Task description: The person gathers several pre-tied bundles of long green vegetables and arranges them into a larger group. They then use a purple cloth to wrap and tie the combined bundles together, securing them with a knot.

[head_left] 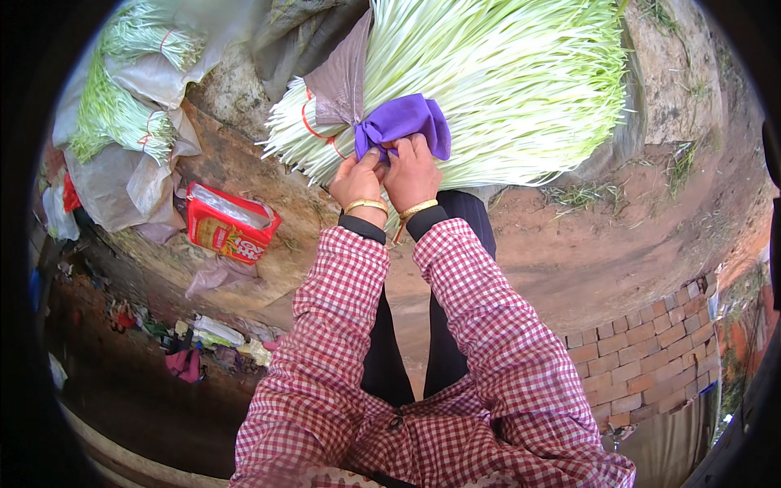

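Note:
In front of me lies a large bundle of pale green leafy stalks (506, 91), its white cut ends pointing left with red ties (313, 124) around them. A brownish-grey cloth strip (341, 85) runs over the bundle and meets a purple cloth (406, 122) at a knot. My left hand (360, 180) pinches the purple cloth near the knot with thumb and finger. Right beside it, my right hand (413, 174) has its fingers curled on the same cloth. The two hands nearly touch, and the fingertips partly hide the cloth between them.
Smaller tied bundles of stalks (155, 131) lie on plastic sheeting (110, 189) at the left. A red printed plastic package (229, 222) sits on the ground below them. Brick paving (647, 354) shows at lower right, and assorted cloths and bags (219, 344) lie at lower left.

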The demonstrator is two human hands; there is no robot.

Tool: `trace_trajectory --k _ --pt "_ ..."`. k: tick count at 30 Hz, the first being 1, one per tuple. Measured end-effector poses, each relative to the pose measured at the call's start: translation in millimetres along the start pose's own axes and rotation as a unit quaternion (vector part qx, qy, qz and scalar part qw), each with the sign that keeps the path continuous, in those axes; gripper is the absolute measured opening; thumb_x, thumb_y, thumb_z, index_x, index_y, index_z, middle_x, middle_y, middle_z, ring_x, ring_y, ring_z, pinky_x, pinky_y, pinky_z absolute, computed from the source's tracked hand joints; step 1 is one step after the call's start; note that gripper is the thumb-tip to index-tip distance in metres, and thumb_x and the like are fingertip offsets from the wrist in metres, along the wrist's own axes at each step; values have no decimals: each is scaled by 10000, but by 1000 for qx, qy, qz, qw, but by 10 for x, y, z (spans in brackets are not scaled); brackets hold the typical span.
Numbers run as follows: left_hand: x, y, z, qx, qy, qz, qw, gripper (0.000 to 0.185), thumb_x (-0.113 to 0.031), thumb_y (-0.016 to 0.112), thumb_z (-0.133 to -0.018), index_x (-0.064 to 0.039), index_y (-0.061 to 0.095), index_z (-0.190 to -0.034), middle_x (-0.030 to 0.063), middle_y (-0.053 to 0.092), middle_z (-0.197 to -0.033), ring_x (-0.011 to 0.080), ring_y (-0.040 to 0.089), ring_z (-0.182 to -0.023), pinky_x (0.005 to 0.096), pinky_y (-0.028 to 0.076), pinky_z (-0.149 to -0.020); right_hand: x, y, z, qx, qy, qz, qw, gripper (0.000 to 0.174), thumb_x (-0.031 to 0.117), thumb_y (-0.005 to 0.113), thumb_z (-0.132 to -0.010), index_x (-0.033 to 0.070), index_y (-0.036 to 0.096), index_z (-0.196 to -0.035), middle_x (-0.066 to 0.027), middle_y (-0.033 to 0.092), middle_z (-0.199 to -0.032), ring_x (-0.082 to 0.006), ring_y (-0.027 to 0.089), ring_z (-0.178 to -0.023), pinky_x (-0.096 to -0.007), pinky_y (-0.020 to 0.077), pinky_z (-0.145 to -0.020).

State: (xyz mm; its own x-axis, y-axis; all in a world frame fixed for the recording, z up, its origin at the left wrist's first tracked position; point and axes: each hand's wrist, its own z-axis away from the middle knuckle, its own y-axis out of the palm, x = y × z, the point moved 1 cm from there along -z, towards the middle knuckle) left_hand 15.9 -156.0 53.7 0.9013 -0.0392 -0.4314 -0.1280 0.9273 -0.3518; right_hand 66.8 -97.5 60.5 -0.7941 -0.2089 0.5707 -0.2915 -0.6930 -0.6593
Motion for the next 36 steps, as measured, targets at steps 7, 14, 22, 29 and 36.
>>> trace_trajectory --k 7,14,22,29,36 --pt "-6 6 -32 8 -22 26 999 150 33 658 -763 37 596 -899 69 629 -807 137 578 -579 247 488 -523 21 -17 4 16 10 -14 1000 123 139 610 -820 130 591 -942 -62 539 -948 -305 596 -807 -431 485 -615" --pt "26 -90 -52 108 159 -29 981 198 70 646 -745 25 584 -927 48 632 -859 90 579 -733 220 480 -679 -23 -51 21 0 -9 -81 997 136 97 602 -815 132 622 -945 -71 552 -923 -301 595 -808 -407 487 -641" --pt "37 -196 -76 175 128 -6 976 275 64 645 -813 22 543 -1065 68 639 -962 109 599 -834 224 482 -750 108 -105 -5 -11 -6 -111 994 107 113 632 -818 85 644 -921 -110 548 -913 -310 591 -810 -393 481 -660" --pt "64 -244 -75 198 95 54 974 300 87 577 -855 4 457 -1117 98 637 -1019 130 607 -898 253 501 -810 150 -177 -107 75 -37 28 996 115 229 655 -819 133 667 -883 -64 567 -895 -284 607 -720 -411 487 -588" --pt "-35 -247 -96 240 137 -44 960 284 91 542 -869 -9 466 -1124 82 625 -1017 110 594 -885 235 487 -774 234 -269 -262 133 -122 132 975 121 232 657 -798 134 665 -869 -57 562 -929 -267 624 -739 -414 487 -584"
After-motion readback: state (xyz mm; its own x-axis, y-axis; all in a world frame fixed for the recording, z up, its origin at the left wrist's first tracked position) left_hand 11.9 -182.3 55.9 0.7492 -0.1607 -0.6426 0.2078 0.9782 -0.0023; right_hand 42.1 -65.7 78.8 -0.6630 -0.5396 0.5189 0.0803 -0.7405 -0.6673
